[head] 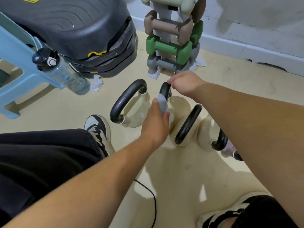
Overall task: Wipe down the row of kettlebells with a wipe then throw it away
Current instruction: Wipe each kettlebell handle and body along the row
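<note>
Several cream kettlebells with black handles stand in a row on the floor. The leftmost kettlebell [131, 111] stands untouched. My right hand [185, 84] grips the top of the second kettlebell's handle [164, 89]. My left hand [156, 124] holds a pale wipe [162, 102] against that handle's lower side. A third kettlebell [187, 124] and a fourth kettlebell [213, 137] stand to the right, the fourth partly hidden by my right forearm.
A dumbbell rack [171, 40] stands just behind the row. A black stepper [79, 33], a blue stool [16, 66], a water bottle [60, 71] and a crumpled tissue [97, 83] lie left. My shoes [98, 129] and a black cable [153, 199] are near.
</note>
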Demonstrator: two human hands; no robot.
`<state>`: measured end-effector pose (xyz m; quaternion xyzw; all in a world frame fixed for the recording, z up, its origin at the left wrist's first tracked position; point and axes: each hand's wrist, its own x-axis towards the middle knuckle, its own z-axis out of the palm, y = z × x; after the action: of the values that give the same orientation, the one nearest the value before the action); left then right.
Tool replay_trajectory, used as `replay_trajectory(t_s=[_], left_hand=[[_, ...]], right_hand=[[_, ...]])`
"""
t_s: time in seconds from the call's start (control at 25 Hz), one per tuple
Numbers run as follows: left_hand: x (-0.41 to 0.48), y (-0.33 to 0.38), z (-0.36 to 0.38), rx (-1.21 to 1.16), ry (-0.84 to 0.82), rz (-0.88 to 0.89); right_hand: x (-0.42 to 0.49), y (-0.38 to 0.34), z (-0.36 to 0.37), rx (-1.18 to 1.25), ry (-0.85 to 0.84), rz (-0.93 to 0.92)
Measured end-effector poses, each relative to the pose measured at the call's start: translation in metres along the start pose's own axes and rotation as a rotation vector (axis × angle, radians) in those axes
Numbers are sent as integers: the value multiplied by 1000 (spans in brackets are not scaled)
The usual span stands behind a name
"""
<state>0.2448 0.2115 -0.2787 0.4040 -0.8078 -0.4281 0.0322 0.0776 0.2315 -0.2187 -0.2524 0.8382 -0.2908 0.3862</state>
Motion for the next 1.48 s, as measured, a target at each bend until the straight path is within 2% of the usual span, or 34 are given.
replay_trajectory(t_s=[0.12, 0.24, 0.44, 0.52, 0.64, 0.76, 0.84, 0.92, 1.0, 1.08, 1.12, 1.2, 1.32, 1.4, 1.48], left_hand=[[-34, -9, 10, -87, 33, -67], [-9, -5, 5, 45, 48, -111], [81, 42, -12, 320, -193, -197], [74, 39, -7, 231, -149, -191], [16, 9, 7, 82, 63, -146], [-37, -15, 18, -118, 124, -49], [-41, -14, 19, -80, 119, -71], [-19, -6, 16, 106, 135, -134], [23, 11, 3, 238, 32, -182], [57, 30, -13, 242, -145, -194], [66, 34, -16, 215, -166, -202], [64, 30, -10, 149, -80, -200], [5, 3, 14, 67, 108, -119], [-35, -21, 23, -57, 124, -50], [-47, -36, 28, -77, 113, -63]], right_hand=[[-5, -2, 4, -109, -16, -40], [-1, -2, 5, -242, -69, -85], [2, -5, -3, -265, -150, -80], [4, -4, -5, -256, -138, -92], [8, -4, -4, -270, -93, -140], [9, -7, 3, -368, -79, -192], [11, -4, 7, -410, -64, -211], [15, 1, 11, -414, -49, -212], [16, 5, 11, -384, -34, -215], [13, 5, 11, -345, -59, -217], [9, 4, 9, -340, -79, -214], [7, 3, 6, -341, -98, -207], [6, -1, 2, -386, -108, -199], [5, -5, 2, -434, -128, -196], [2, -9, 3, -480, -153, -190]])
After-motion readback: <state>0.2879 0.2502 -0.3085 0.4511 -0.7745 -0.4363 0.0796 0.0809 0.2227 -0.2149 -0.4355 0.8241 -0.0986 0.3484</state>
